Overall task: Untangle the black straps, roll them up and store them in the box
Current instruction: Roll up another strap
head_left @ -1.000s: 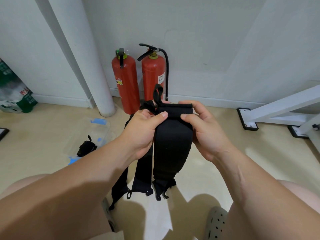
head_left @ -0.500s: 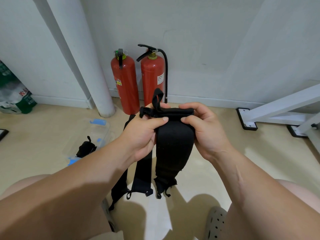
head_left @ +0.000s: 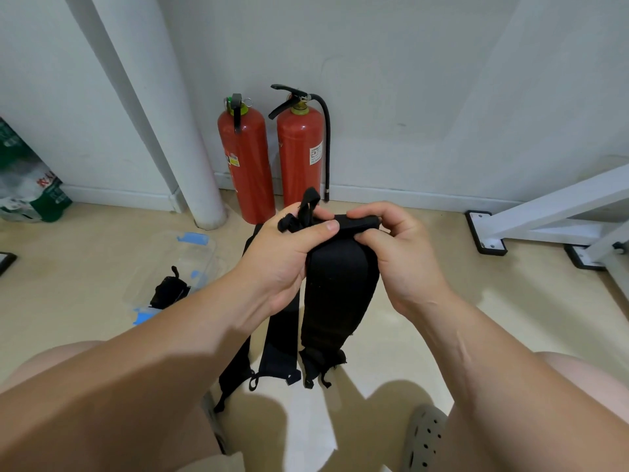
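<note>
Far to the left of my grip, on the floor, I see the clear box (head_left: 180,264) with blue clips, one rolled black bundle (head_left: 168,291) lying at its near edge. My left hand (head_left: 289,257) is clenched on the top fold of the black straps (head_left: 338,294), thumb pressed across it, with a narrow loop (head_left: 308,204) poking up above the knuckles. Below the grip, the wide padded strap and two thinner ones hang free down to the floor. My right hand (head_left: 400,253) pinches the same top fold from the other side. The risk, I judge, is the thinner straps getting dragged into the roll, since they hang touching the padded one; the starting fold could also spring open if either pinch loosens.
</note>
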